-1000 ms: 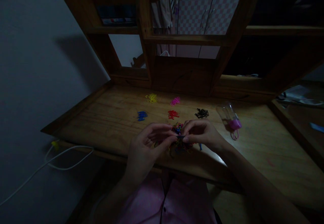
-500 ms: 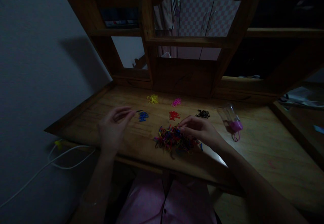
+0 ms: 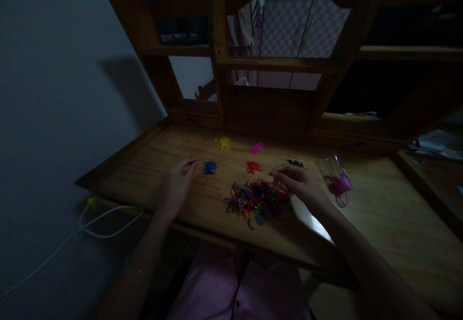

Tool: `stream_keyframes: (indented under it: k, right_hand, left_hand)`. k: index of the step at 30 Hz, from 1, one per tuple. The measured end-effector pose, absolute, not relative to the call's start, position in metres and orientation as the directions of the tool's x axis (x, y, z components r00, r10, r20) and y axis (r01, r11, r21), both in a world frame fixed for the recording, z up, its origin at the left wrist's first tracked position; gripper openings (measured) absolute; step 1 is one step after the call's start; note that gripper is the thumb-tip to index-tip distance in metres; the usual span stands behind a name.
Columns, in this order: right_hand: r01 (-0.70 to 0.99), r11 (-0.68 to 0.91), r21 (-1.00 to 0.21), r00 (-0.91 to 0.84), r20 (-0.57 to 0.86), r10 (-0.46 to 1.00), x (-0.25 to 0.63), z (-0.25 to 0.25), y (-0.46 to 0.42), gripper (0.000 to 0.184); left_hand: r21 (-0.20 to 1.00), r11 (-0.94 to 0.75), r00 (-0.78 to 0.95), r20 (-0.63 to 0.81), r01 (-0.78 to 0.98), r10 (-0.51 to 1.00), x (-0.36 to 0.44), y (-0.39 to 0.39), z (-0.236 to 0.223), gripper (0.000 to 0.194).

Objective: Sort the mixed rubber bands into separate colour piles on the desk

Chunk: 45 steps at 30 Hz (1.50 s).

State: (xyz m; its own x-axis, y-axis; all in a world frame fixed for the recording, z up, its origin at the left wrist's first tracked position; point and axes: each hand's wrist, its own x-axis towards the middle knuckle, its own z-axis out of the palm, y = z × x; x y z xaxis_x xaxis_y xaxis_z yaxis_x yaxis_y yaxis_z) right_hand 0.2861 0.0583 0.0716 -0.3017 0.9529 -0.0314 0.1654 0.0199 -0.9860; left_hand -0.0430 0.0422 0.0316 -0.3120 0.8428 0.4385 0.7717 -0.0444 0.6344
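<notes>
A mixed heap of small coloured loop-like pieces [image 3: 256, 199] lies near the desk's front edge. The pieces look like small elastic bands, too dim to be sure. My right hand [image 3: 298, 180] hovers at the heap's right upper side, thumb and fingers pinched. My left hand [image 3: 178, 182] is left of a small blue pile [image 3: 209, 167], fingertips pinched together just beside it. Whatever either pinch holds is too small and dark to make out. Beyond the heap lie a red pile [image 3: 253, 167], a pink pile [image 3: 256, 148], a yellow pile [image 3: 223, 143] and a black pile [image 3: 295, 163], partly behind my right hand.
A clear container with a purple cap and loop [image 3: 342, 183] lies on the right of the wooden desk [image 3: 383, 194]. Shelves with a mirror [image 3: 285, 26] rise at the back. A white cable [image 3: 104, 235] hangs at the left edge.
My right hand has lifted up and away from the heap. The dark piece at my left fingertips no longer shows there. The whole view has shifted slightly.
</notes>
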Motion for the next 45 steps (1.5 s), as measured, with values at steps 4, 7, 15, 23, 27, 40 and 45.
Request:
stream_keyframes:
  k: [4, 7, 15, 23, 27, 40, 45]
  right_hand:
    - [0.124, 0.039, -0.992, -0.239, 0.008, 0.971, 0.291, 0.078, 0.058, 0.026]
    - [0.096, 0.087, -0.992, -0.174, 0.069, 0.982, 0.295, 0.079, 0.058, 0.024]
    - [0.042, 0.114, -0.993, -0.114, 0.108, 0.988, 0.299, 0.073, 0.062, 0.026]
    - [0.040, 0.106, -0.994, -0.120, 0.101, 0.988, 0.298, 0.073, 0.062, 0.023]
    - [0.035, 0.112, -0.993, -0.119, 0.107, 0.987, 0.297, 0.072, 0.062, 0.022]
    - [0.514, 0.441, -0.736, -0.435, 0.220, 0.873, 0.298, 0.071, 0.059, 0.011]
    - [0.519, 0.531, -0.670, -0.577, 0.184, 0.796, 0.290, 0.065, 0.054, 0.019]
  left_hand:
    - [0.585, -0.118, -0.279, 0.542, 0.802, 0.792, -0.034, 0.020, 0.041, 0.021]
    - [0.575, -0.218, -0.164, 0.538, 0.789, 0.827, -0.012, -0.003, 0.047, 0.018]
    - [0.672, -0.389, 0.274, 0.276, 0.631, 0.921, 0.044, -0.044, 0.043, 0.016]
    - [0.581, -0.475, 0.446, 0.205, 0.661, 0.871, 0.056, -0.044, 0.041, 0.023]
    - [0.498, -0.549, 0.548, 0.166, 0.671, 0.820, 0.062, -0.042, 0.047, 0.011]
    - [0.636, -0.412, 0.227, 0.354, 0.653, 0.907, 0.069, -0.034, 0.034, 0.012]
    - [0.725, -0.363, 0.129, 0.359, 0.586, 0.924, 0.067, -0.033, 0.033, 0.023]
